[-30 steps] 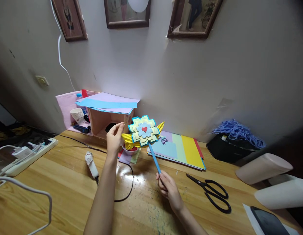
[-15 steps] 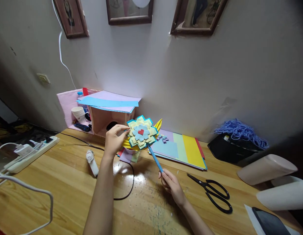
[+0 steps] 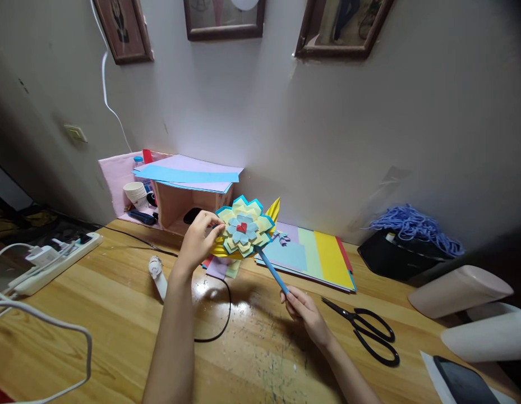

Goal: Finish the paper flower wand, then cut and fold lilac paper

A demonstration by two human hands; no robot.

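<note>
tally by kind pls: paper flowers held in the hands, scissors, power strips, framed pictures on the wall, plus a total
Paper flower: 1
Scissors: 1
Power strip: 1
Framed pictures: 3 (left one, middle one, right one)
Total: 6

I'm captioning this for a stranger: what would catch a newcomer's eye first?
Most likely the layered paper flower near the middle, the right hand gripping its blue stem and the left hand at its left edge. Next, perhaps the blue stringy bundle atop the black container at the right, and the black scissors lying on the wooden table nearer the viewer.
</note>
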